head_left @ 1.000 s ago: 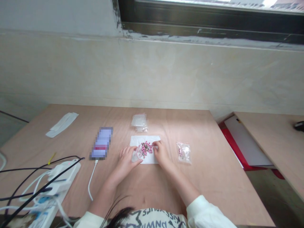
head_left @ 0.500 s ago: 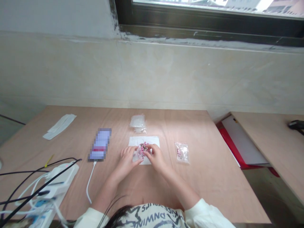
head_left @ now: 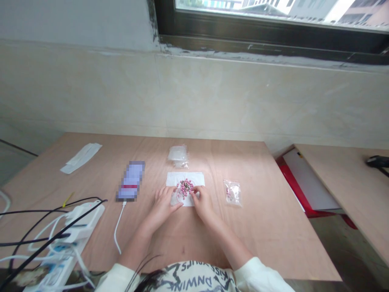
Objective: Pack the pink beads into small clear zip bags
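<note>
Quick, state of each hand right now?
Left hand: fingers curved, tips at a clear loop beside the pink beads; cannot tell if gripping.
Right hand: fingers bent, tips at the pink beads; cannot tell if holding any.

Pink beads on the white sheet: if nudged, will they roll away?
The pink beads look round, so loose ones would probably roll. Bunched around a dark centre, they may be joined and shift as one clump.

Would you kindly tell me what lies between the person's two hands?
In the head view, a cluster of pink beads lies between the left hand and the right hand, on a white sheet of paper.
</note>
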`<state>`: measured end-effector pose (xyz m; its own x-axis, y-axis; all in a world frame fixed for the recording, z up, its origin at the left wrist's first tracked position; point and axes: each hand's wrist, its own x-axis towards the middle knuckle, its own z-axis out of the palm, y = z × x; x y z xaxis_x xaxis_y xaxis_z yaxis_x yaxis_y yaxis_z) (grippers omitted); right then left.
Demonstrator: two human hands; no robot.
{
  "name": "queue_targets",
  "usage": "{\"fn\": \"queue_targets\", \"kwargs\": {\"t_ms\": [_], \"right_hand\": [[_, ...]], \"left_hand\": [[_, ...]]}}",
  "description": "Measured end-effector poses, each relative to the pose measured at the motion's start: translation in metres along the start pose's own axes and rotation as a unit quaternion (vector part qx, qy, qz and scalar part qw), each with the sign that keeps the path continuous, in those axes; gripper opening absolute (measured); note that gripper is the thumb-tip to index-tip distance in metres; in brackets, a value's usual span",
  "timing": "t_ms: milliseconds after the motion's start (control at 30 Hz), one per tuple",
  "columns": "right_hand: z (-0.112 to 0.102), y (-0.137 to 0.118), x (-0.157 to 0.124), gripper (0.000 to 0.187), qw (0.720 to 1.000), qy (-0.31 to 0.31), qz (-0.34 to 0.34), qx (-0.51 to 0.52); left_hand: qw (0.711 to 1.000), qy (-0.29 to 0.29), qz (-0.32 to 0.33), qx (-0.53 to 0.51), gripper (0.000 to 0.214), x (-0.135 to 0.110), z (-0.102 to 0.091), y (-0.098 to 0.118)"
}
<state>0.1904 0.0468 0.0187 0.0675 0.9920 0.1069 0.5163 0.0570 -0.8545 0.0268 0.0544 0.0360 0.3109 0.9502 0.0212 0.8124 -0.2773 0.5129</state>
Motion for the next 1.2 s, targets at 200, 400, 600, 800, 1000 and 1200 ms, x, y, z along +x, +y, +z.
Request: {"fn": "queue_targets", "kwargs": {"t_ms": [200,400,600,800,1000,1200], "right_hand": [[0.007,-0.006,0.000,0.010,1.000,0.004,0.015,-0.015],[0.013,0.004,-0.003,0.012,0.996,-0.001,0.045,-0.078],[0.011,-0.007,-0.006,0.009,1.000,-0.006,-0.011,0.001],[0.009,0.001,-0.002,0.011,0.998,0.033,0.025,-0.042],[0.009,0.011,0.007,0.012,0.997,0.022,0.031,-0.070],[0.010,-0.004,0.004,0.009,1.000,0.012,0.013,-0.009]], "left_hand": [[1.000,-0.001,-0.005,0.008,0.043,0.006,-0.006,0.006],[1.000,0.001,-0.001,0.018,0.042,0.001,-0.009,0.000],[1.000,-0.012,-0.007,0.019,0.042,-0.003,0.003,-0.004],[1.000,-0.016,-0.021,0.016,0.043,-0.001,0.004,-0.002],[0.999,-0.012,-0.031,0.017,0.039,0.004,-0.007,0.003],[0.999,-0.014,-0.027,0.014,0.041,0.006,-0.004,0.004]]}}
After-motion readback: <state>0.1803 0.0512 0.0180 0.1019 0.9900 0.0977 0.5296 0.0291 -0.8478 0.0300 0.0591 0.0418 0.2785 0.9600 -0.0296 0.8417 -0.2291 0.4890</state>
